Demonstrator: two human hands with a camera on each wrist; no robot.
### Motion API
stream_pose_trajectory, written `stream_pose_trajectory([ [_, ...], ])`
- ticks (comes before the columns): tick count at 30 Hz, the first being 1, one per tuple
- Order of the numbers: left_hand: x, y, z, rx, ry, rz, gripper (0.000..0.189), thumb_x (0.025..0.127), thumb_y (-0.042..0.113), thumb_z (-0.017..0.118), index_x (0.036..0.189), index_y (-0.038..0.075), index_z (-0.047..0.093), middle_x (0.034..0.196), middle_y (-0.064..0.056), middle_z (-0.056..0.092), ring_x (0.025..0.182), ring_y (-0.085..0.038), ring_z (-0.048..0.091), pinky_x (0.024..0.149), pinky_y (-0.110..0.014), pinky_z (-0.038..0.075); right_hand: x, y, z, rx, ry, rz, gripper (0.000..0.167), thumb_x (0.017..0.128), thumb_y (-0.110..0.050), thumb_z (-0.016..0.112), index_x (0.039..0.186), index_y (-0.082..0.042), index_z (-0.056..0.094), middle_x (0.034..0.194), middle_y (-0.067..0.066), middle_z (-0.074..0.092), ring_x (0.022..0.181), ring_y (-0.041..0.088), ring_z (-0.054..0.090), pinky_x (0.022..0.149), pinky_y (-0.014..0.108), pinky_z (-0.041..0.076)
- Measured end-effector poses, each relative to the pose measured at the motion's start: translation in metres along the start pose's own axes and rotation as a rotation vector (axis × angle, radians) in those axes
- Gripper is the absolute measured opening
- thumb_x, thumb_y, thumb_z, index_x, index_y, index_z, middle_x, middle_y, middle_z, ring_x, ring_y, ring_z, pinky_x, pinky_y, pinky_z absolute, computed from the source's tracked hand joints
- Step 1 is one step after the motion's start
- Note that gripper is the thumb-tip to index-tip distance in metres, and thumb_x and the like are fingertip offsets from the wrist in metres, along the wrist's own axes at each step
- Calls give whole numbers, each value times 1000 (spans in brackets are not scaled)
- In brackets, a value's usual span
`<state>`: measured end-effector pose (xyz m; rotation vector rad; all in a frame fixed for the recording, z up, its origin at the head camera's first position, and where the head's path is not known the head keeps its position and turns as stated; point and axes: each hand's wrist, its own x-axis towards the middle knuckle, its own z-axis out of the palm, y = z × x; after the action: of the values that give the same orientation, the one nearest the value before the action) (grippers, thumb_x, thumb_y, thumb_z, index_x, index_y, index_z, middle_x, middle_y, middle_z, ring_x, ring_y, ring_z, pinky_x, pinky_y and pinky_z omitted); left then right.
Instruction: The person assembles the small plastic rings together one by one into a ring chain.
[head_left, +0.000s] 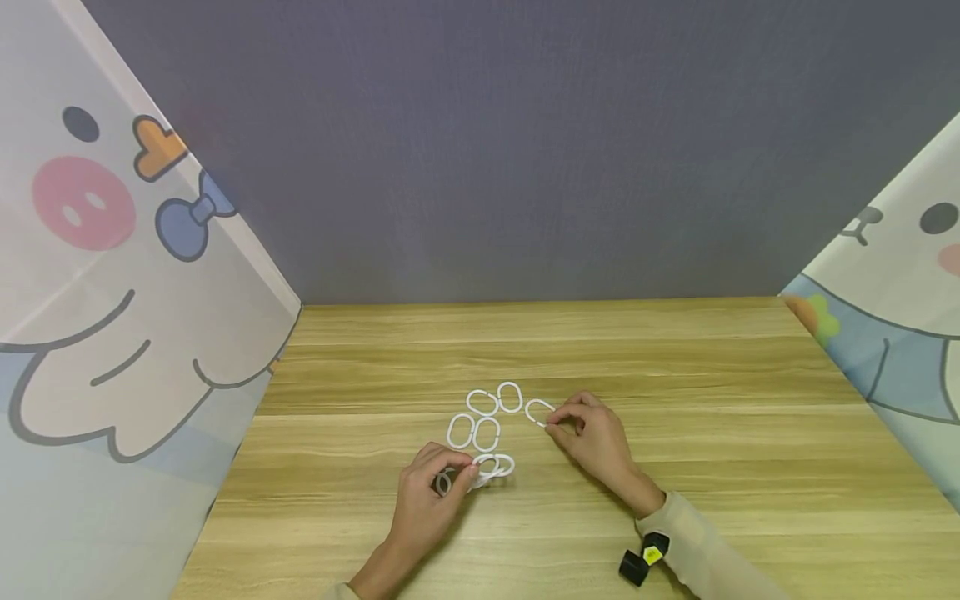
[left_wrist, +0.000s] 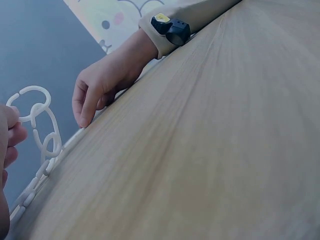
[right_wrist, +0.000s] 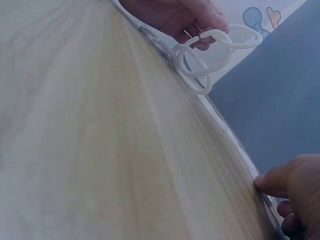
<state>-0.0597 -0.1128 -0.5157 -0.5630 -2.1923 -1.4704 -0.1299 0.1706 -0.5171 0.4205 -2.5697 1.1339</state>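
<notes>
White oval plastic chain links are at both hands. My left hand [head_left: 430, 492] pinches a short chain of joined links [head_left: 512, 467] between thumb and index finger, held up over the wooden table. In the left wrist view the linked chain [left_wrist: 56, 131] dangles from those fingertips, with small gaps showing in the ovals. Part of another link shows behind the thumb. My right hand [head_left: 598, 437] has thumb and forefinger at the near end of a single link [head_left: 528, 408] lying on the tabletop, pinching it. Several more links [head_left: 449, 432] lie flat between the hands, close together.
The wood-grain table [head_left: 720, 392] runs back to a dark grey wall [head_left: 525, 150]. Cartoon-printed panels [head_left: 225, 333] stand at both sides. A black device with a yellow mark [head_left: 654, 550] is strapped at the right sleeve.
</notes>
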Motion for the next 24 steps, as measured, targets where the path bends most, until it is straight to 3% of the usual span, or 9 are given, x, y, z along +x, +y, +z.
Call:
stream_pose_trajectory([
  [10, 0, 1, 0, -5, 5, -9, 18, 93, 1, 87, 97, 17, 82, 93, 6, 77, 88, -13, 70, 75, -30, 61, -1, 2, 2, 29, -22, -86, 30, 75, -14, 105, 79, -23, 77, 92, -8, 64, 69, 4, 48, 59, 22, 43],
  [15, 1, 1, 0, -4, 7, -9, 18, 93, 1, 87, 97, 17, 82, 94, 6, 77, 88, -13, 70, 75, -30, 61, -1, 2, 3, 76, -30, -99, 29, 76, -10, 103, 93, -18, 81, 100, -3, 68, 66, 0, 46, 56, 21, 41],
  [24, 0, 1, 0, -10, 3, 0, 22, 91, -4, 87, 98, 16, 81, 94, 5, 78, 88, -13, 70, 77, -30, 61, 1, 1, -1, 45, -61, -58, 38, 84, -10, 99, 118, -7, 84, 107, 5, 70, 66, -2, 44, 56, 21, 41],
])
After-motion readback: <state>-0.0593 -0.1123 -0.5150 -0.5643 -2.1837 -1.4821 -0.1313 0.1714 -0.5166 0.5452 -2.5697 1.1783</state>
